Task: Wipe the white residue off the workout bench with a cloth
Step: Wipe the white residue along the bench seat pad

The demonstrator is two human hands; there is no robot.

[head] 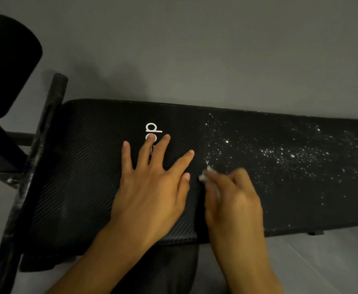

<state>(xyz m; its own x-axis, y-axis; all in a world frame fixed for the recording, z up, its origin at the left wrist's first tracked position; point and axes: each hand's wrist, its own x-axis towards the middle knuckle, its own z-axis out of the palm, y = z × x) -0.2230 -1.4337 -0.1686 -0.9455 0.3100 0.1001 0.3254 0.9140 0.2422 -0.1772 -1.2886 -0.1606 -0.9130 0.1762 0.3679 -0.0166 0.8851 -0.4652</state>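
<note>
From the head camera I look straight down on the workout bench (84, 187), its black ribbed pad running from left to right across the picture and resting low over a grey floor (195, 49).

My left hand (152, 183) lies flat on the pad near its middle, palm down, fingers straight and spread wide. The fingertips (152, 136) cover part of a white logo (153, 127) printed on the pad.

Just beside it, my right hand (235, 200) has its fingers curled around the cloth (205, 174) - a small pale wad, of which only a bit shows past the knuckles. That hand is blurred, so I cannot tell exactly how the thumb sits, but the cloth is bunched in its hold and pressed to the pad.

The white residue (290, 155) is scattered as specks and faint smears over the right half of the pad, thickest to the right of the right hand and thinning toward the cloth - the left half under my flat hand looks plain black.

At the far left a black foam roller (8, 64) sticks up above a scuffed metal bar (46, 134) that crosses the end of the bench. Dark clothing (169, 270) shows at the bottom edge, between my forearms.
</note>
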